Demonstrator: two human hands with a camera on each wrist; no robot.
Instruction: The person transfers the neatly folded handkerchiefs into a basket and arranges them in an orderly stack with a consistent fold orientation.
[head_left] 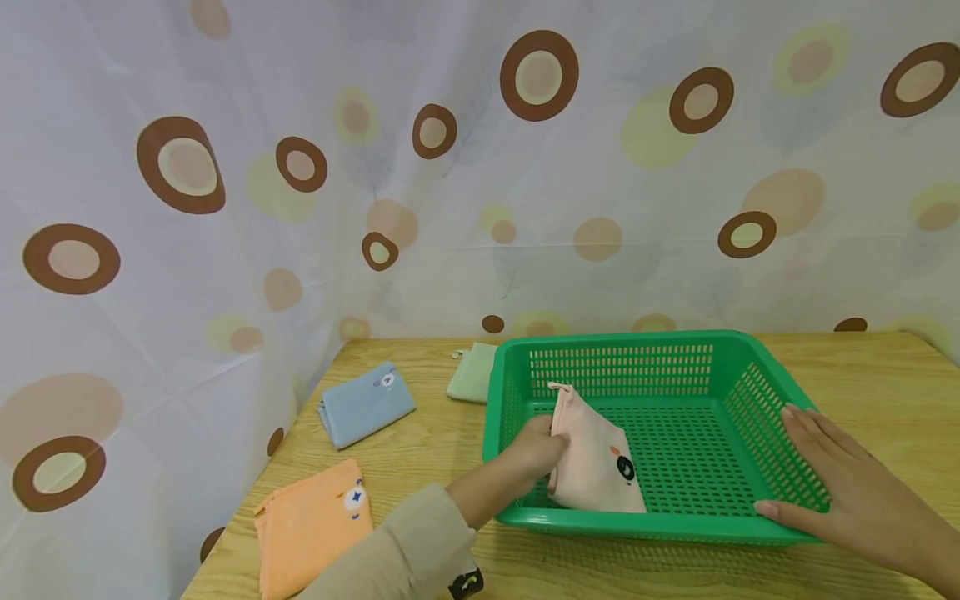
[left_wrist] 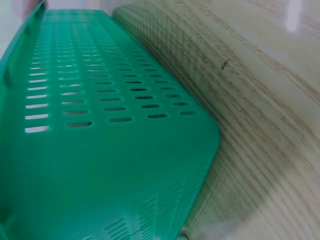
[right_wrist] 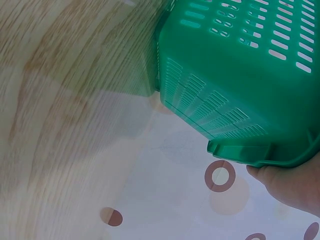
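A green plastic basket (head_left: pixel 645 527) with slotted walls stands on the wooden table. Inside its left part, my left hand (head_left: pixel 538 450) grips a folded pale pink towel (head_left: pixel 592 458) by its left edge. The towel is tilted, with a hanging loop at its top corner and a dark embroidered face near its lower right. My right hand (head_left: pixel 847 483) rests on the basket's right front corner, fingers straight along the right rim and thumb over the front rim. In the right wrist view, part of that hand (right_wrist: pixel 295 185) touches the rim.
Left of the basket lie a folded blue towel (head_left: pixel 367 404) and an orange towel (head_left: pixel 311 525), partly behind my left sleeve (head_left: pixel 405 550). A green towel (head_left: pixel 471 373) lies against the basket's back left. A patterned curtain (head_left: pixel 480 192) hangs behind the table (head_left: pixel 870 375).
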